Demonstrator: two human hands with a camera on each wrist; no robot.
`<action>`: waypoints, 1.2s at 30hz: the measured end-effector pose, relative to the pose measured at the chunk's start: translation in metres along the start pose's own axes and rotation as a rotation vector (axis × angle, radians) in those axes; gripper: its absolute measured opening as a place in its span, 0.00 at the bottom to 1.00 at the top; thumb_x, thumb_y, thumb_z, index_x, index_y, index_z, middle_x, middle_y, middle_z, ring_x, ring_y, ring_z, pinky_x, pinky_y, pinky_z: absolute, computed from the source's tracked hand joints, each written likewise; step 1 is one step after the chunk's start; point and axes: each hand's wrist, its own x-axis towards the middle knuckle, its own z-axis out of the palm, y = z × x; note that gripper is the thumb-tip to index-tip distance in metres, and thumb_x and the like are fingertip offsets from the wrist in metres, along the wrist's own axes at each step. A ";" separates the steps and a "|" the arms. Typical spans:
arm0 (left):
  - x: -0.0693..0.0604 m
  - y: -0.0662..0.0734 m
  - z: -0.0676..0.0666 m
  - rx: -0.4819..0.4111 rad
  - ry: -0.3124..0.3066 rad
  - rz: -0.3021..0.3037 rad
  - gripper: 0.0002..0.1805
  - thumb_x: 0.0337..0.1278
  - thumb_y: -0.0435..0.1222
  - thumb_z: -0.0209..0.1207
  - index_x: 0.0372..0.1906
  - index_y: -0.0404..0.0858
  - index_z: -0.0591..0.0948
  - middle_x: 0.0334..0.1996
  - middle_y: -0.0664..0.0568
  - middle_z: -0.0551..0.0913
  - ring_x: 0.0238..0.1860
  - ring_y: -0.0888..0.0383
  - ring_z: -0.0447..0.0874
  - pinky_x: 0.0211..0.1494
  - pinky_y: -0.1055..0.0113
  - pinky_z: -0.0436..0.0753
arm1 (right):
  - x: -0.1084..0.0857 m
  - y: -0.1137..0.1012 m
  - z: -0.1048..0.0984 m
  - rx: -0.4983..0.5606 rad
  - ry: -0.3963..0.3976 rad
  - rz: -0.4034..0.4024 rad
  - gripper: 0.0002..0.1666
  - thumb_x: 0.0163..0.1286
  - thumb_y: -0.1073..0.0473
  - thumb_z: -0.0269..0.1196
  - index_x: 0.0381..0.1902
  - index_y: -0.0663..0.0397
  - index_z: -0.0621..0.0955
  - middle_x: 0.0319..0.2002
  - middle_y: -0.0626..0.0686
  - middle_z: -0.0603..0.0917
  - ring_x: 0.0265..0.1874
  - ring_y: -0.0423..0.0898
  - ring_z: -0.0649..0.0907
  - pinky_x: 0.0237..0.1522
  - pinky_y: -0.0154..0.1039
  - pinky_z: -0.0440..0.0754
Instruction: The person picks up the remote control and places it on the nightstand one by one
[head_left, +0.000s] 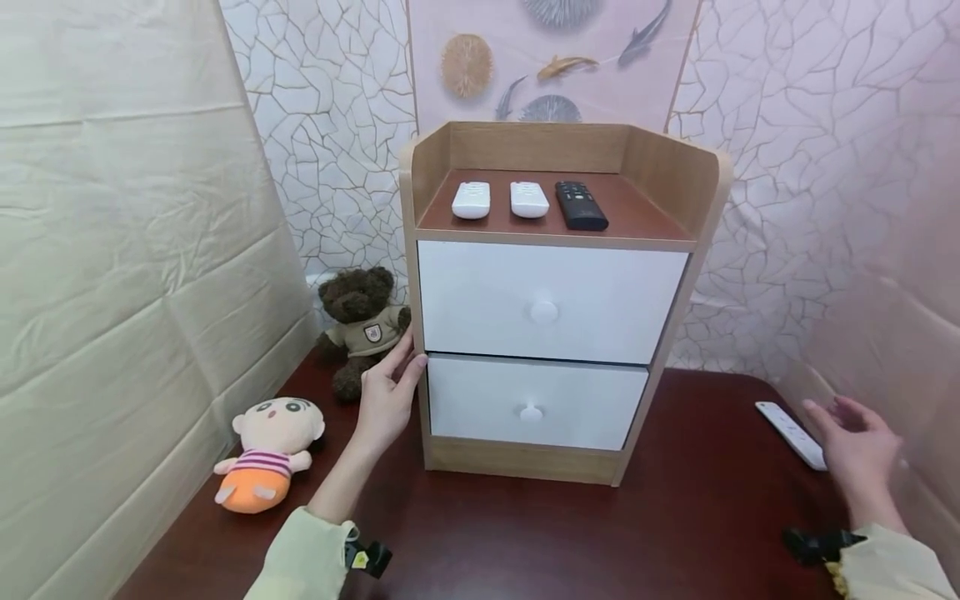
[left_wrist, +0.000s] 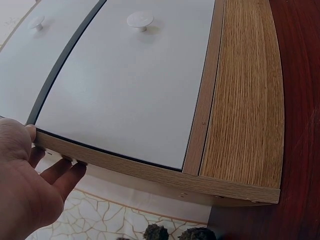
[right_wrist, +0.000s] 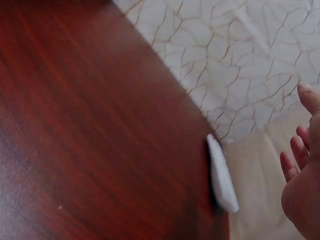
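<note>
A small wooden cabinet [head_left: 525, 460] with two white drawers stands on the dark red table. My left hand [head_left: 387, 396] holds its left side panel, thumb on the front edge and fingers along the outer side. The left wrist view shows the same hand [left_wrist: 35, 185] near the gap between the upper drawer [head_left: 480, 292] and the lower drawer [head_left: 480, 400]. Both drawers sit closed. My right hand [head_left: 862, 450], fingers loosely bent and holding nothing, hovers beside a white remote [head_left: 791, 433] at the table's right side. In the right wrist view a gap separates the hand [right_wrist: 305, 175] from the remote [right_wrist: 221, 175].
On the cabinet top lie two white remotes, one left [head_left: 471, 201] and one in the middle [head_left: 528, 201], plus a black remote [head_left: 581, 205]. A brown teddy bear [head_left: 360, 325] sits left of the cabinet. Nearer lies a plush doll [head_left: 262, 458]. Fabric-covered walls [head_left: 127, 250] enclose the table.
</note>
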 end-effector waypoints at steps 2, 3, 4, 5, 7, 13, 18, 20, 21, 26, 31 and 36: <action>0.000 0.000 -0.001 0.001 0.002 -0.005 0.29 0.76 0.38 0.59 0.76 0.43 0.69 0.69 0.46 0.74 0.64 0.52 0.79 0.62 0.57 0.79 | 0.003 0.008 0.002 -0.046 -0.005 0.037 0.47 0.68 0.44 0.70 0.79 0.52 0.67 0.41 0.29 0.79 0.42 0.25 0.76 0.33 0.17 0.70; 0.000 0.000 -0.001 -0.001 0.002 -0.007 0.29 0.76 0.38 0.59 0.76 0.43 0.69 0.69 0.47 0.74 0.64 0.52 0.79 0.62 0.57 0.79 | 0.005 0.012 0.003 -0.060 -0.007 0.055 0.48 0.69 0.43 0.69 0.80 0.52 0.64 0.49 0.34 0.81 0.48 0.28 0.77 0.36 0.16 0.70; 0.000 0.000 -0.002 -0.003 0.003 -0.008 0.29 0.76 0.38 0.59 0.76 0.43 0.69 0.69 0.47 0.74 0.64 0.52 0.79 0.62 0.57 0.79 | 0.006 0.015 0.004 -0.062 -0.015 0.073 0.49 0.70 0.43 0.68 0.81 0.52 0.62 0.58 0.39 0.80 0.56 0.31 0.77 0.42 0.17 0.71; 0.000 0.000 -0.001 -0.006 0.003 -0.010 0.29 0.76 0.37 0.59 0.76 0.43 0.69 0.69 0.47 0.74 0.64 0.52 0.79 0.62 0.58 0.79 | 0.006 0.018 0.005 -0.067 -0.012 0.088 0.49 0.71 0.44 0.67 0.81 0.52 0.61 0.66 0.45 0.76 0.63 0.35 0.74 0.49 0.19 0.72; 0.000 0.001 -0.001 -0.011 0.003 -0.010 0.28 0.76 0.36 0.59 0.76 0.42 0.69 0.69 0.46 0.74 0.64 0.52 0.79 0.62 0.59 0.79 | 0.005 0.024 0.007 -0.068 -0.005 0.107 0.49 0.72 0.45 0.65 0.82 0.54 0.58 0.75 0.54 0.66 0.73 0.44 0.66 0.64 0.27 0.69; -0.001 0.002 -0.001 0.008 0.003 -0.003 0.28 0.77 0.36 0.58 0.76 0.41 0.69 0.69 0.45 0.75 0.63 0.51 0.79 0.62 0.57 0.80 | -0.004 0.040 0.010 -0.087 0.036 0.161 0.52 0.74 0.47 0.60 0.82 0.63 0.49 0.80 0.67 0.49 0.79 0.61 0.51 0.78 0.50 0.49; -0.001 0.000 -0.002 0.026 0.007 -0.003 0.28 0.76 0.37 0.58 0.76 0.41 0.70 0.68 0.44 0.75 0.63 0.50 0.80 0.61 0.56 0.80 | -0.005 0.053 0.013 -0.101 0.080 0.176 0.53 0.72 0.48 0.61 0.81 0.67 0.50 0.78 0.71 0.50 0.78 0.63 0.51 0.78 0.49 0.47; -0.001 0.000 -0.002 0.023 0.004 -0.002 0.28 0.77 0.37 0.58 0.76 0.41 0.70 0.68 0.44 0.75 0.63 0.50 0.80 0.61 0.56 0.80 | -0.005 0.057 0.014 -0.109 0.081 0.175 0.53 0.71 0.49 0.61 0.80 0.69 0.50 0.77 0.72 0.51 0.77 0.64 0.52 0.78 0.49 0.47; -0.001 -0.001 -0.002 0.021 0.003 0.000 0.28 0.77 0.37 0.58 0.76 0.40 0.70 0.68 0.44 0.75 0.63 0.50 0.80 0.61 0.56 0.80 | -0.004 0.059 0.015 -0.121 0.078 0.171 0.53 0.71 0.49 0.61 0.80 0.70 0.50 0.77 0.74 0.52 0.77 0.65 0.52 0.78 0.50 0.47; -0.001 -0.001 -0.001 0.014 -0.002 0.015 0.28 0.77 0.36 0.58 0.76 0.39 0.69 0.68 0.43 0.75 0.64 0.49 0.79 0.62 0.57 0.79 | -0.004 0.064 0.015 -0.164 0.044 0.181 0.54 0.72 0.47 0.61 0.79 0.72 0.49 0.75 0.77 0.53 0.76 0.68 0.54 0.78 0.53 0.49; -0.001 -0.001 -0.001 0.025 0.003 0.002 0.28 0.77 0.36 0.58 0.76 0.41 0.70 0.68 0.44 0.75 0.63 0.50 0.80 0.61 0.55 0.80 | -0.005 0.065 0.017 -0.142 0.048 0.198 0.53 0.72 0.49 0.60 0.80 0.69 0.48 0.78 0.74 0.50 0.77 0.65 0.51 0.78 0.50 0.48; -0.001 -0.001 -0.002 0.023 0.007 0.001 0.28 0.76 0.36 0.58 0.76 0.42 0.70 0.69 0.46 0.75 0.63 0.51 0.80 0.61 0.56 0.81 | -0.006 0.065 0.021 -0.167 0.063 0.179 0.48 0.73 0.54 0.59 0.79 0.71 0.51 0.77 0.75 0.52 0.77 0.67 0.49 0.79 0.51 0.45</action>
